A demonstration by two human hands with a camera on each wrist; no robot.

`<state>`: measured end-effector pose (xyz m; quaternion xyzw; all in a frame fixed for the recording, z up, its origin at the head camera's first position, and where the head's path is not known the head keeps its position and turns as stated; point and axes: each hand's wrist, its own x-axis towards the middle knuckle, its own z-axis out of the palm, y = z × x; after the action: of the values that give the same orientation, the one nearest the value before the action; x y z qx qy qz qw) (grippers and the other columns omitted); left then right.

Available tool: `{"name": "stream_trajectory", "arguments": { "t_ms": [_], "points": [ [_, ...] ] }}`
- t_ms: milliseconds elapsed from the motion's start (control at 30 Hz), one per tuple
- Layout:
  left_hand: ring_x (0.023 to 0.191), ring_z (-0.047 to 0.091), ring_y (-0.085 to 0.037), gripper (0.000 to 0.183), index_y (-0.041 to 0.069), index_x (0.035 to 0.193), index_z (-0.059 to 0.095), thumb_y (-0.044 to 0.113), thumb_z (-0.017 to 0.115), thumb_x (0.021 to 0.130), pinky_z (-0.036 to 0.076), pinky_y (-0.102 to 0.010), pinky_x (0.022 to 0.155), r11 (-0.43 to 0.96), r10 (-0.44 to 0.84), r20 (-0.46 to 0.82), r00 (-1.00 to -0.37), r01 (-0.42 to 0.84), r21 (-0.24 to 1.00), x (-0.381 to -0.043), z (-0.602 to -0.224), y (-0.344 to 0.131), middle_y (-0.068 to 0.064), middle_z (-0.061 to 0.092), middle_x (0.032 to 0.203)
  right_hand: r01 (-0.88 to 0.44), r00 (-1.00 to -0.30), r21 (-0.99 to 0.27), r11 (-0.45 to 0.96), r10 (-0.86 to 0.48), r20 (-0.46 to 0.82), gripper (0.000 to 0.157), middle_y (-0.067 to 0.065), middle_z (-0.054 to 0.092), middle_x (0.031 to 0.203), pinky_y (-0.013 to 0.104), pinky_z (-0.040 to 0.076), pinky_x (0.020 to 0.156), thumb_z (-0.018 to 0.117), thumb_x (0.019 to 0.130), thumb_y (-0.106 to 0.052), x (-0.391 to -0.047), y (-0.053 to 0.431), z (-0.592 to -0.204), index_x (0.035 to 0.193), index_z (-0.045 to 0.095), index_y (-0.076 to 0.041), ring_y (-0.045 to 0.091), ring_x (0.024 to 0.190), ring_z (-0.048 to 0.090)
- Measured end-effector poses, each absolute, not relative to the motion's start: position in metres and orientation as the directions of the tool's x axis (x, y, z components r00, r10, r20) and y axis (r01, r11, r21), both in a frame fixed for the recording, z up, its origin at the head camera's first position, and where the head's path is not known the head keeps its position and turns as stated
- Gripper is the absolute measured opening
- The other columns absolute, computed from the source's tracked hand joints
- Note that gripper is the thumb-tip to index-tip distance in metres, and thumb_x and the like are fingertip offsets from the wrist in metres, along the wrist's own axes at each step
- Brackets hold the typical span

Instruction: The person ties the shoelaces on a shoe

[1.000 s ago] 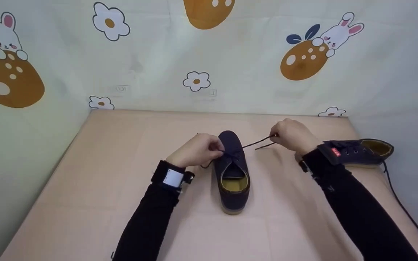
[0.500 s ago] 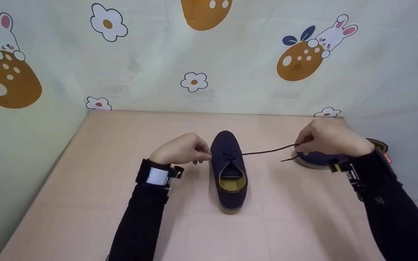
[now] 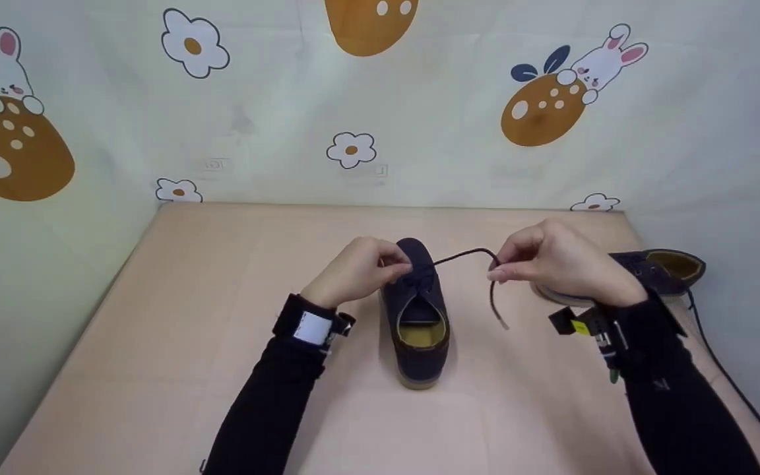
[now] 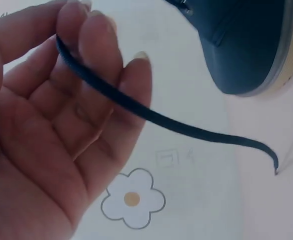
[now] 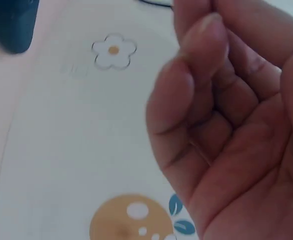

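A dark blue lace-up shoe (image 3: pixel 421 364) stands upright on the pink-beige tabletop, toe pointing away, tan lining showing inside. My left hand (image 3: pixel 357 272) is at its left side near the toe. Between thumb and fingertips it pinches one shoelace (image 4: pixel 176 126), whose loose end hangs past the fingers in the left wrist view. To the right of the shoe, my right hand (image 3: pixel 555 264) pinches the other lace end (image 3: pixel 459 254). That lace arches up from the shoe, and its tip dangles below my fingers. The right wrist view shows only a short piece of it.
A second dark blue shoe (image 3: pixel 634 265) lies at the right behind my right wrist, partly covered by it. Its untied lace (image 3: pixel 723 366) trails toward the front right. A printed curtain (image 3: pixel 274 119) with rabbits and flowers rises behind the tabletop (image 3: pixel 221 290).
My right hand swung out right, stretching its lace, then came partway back left, so the lace now bows. The left hand dipped left beside the shoe, then returned toward the toe.
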<state>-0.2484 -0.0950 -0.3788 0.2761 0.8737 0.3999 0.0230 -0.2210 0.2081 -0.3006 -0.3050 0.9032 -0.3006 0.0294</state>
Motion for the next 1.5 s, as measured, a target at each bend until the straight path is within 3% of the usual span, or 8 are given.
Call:
{"name": "stream_trajectory", "arguments": {
  "t_ms": [167, 433, 667, 800, 1000, 1167, 1333, 1500],
  "points": [
    [0.069, 0.06, -0.007, 0.01, 0.011, 0.094, 0.077, 0.018, 0.071, 0.093, 0.05, -0.026, 0.067, 0.525, 0.475, 0.258, -0.842, 0.506, 0.684, -0.249, -0.386, -0.086, 0.006, 0.07, 0.081, -0.543, -0.817, -0.653, 0.527, -0.51, 0.268, 0.005, -0.01, 0.072, 0.08, 0.024, 0.05, 0.065, 0.08, 0.085, -0.024, -0.217, 0.181, -0.306, 0.085, 0.078, -0.02, 0.013, 0.076, 0.065],
    [0.073, 0.063, -0.006, 0.009, 0.012, 0.093, 0.078, 0.019, 0.072, 0.092, 0.051, -0.027, 0.071, 0.533, 0.471, 0.308, -0.827, 0.545, 0.647, -0.251, -0.388, -0.081, 0.006, 0.072, 0.082, -0.702, -0.694, -0.625, 0.343, -0.53, 0.488, 0.004, -0.01, 0.073, 0.081, 0.022, 0.049, 0.064, 0.081, 0.083, -0.014, -0.222, 0.153, -0.322, 0.087, 0.079, -0.014, 0.012, 0.074, 0.066],
    [0.072, 0.062, -0.007, 0.01, 0.011, 0.093, 0.078, 0.018, 0.072, 0.093, 0.05, -0.028, 0.07, 0.56, 0.463, 0.278, -0.842, 0.521, 0.644, -0.251, -0.384, -0.082, 0.006, 0.071, 0.08, -0.846, -0.529, -0.43, 0.315, -0.598, 0.603, 0.007, -0.004, 0.073, 0.084, 0.021, 0.051, 0.067, 0.08, 0.082, -0.006, -0.228, 0.143, -0.332, 0.089, 0.077, -0.007, 0.012, 0.075, 0.067],
    [0.067, 0.059, -0.008, 0.01, 0.011, 0.09, 0.077, 0.019, 0.071, 0.093, 0.048, -0.028, 0.066, 0.57, 0.462, 0.277, -0.842, 0.522, 0.635, -0.252, -0.384, -0.085, 0.006, 0.068, 0.074, -0.883, -0.47, -0.276, 0.38, -0.702, 0.535, 0.009, -0.001, 0.072, 0.084, 0.026, 0.052, 0.064, 0.08, 0.082, -0.004, -0.232, 0.142, -0.338, 0.09, 0.077, -0.006, 0.012, 0.076, 0.066],
    [0.07, 0.06, -0.009, 0.009, 0.011, 0.091, 0.077, 0.017, 0.071, 0.092, 0.049, -0.029, 0.07, 0.588, 0.466, 0.248, -0.849, 0.507, 0.631, -0.251, -0.383, -0.09, 0.006, 0.069, 0.077, -0.809, -0.58, -0.323, 0.491, -0.755, 0.305, 0.014, 0.001, 0.073, 0.092, 0.03, 0.055, 0.071, 0.075, 0.087, -0.003, -0.237, 0.149, -0.351, 0.101, 0.077, -0.006, 0.013, 0.083, 0.067],
    [0.073, 0.061, -0.009, 0.01, 0.011, 0.092, 0.077, 0.018, 0.071, 0.093, 0.05, -0.03, 0.073, 0.591, 0.472, 0.214, -0.855, 0.487, 0.643, -0.251, -0.381, -0.093, 0.006, 0.07, 0.079, -0.722, -0.69, -0.369, 0.586, -0.647, 0.325, 0.015, 0.001, 0.07, 0.089, 0.032, 0.053, 0.069, 0.074, 0.088, -0.002, -0.245, 0.155, -0.368, 0.102, 0.076, -0.005, 0.014, 0.078, 0.065],
    [0.071, 0.06, -0.009, 0.01, 0.011, 0.092, 0.077, 0.019, 0.071, 0.093, 0.049, -0.029, 0.07, 0.586, 0.475, 0.205, -0.856, 0.481, 0.652, -0.251, -0.38, -0.093, 0.007, 0.068, 0.078, -0.701, -0.71, -0.382, 0.603, -0.639, 0.295, 0.019, -0.003, 0.062, 0.083, 0.03, 0.049, 0.066, 0.076, 0.087, -0.008, -0.253, 0.15, -0.393, 0.105, 0.075, -0.007, 0.012, 0.075, 0.059],
    [0.07, 0.06, -0.008, 0.011, 0.012, 0.092, 0.077, 0.02, 0.07, 0.094, 0.049, -0.028, 0.069, 0.584, 0.483, 0.202, -0.852, 0.485, 0.651, -0.251, -0.381, -0.093, 0.009, 0.068, 0.077, -0.686, -0.726, -0.431, 0.587, -0.597, 0.342, 0.01, -0.004, 0.061, 0.082, 0.028, 0.047, 0.063, 0.076, 0.087, -0.007, -0.257, 0.147, -0.405, 0.098, 0.074, -0.008, 0.01, 0.072, 0.055]
  ]
}}
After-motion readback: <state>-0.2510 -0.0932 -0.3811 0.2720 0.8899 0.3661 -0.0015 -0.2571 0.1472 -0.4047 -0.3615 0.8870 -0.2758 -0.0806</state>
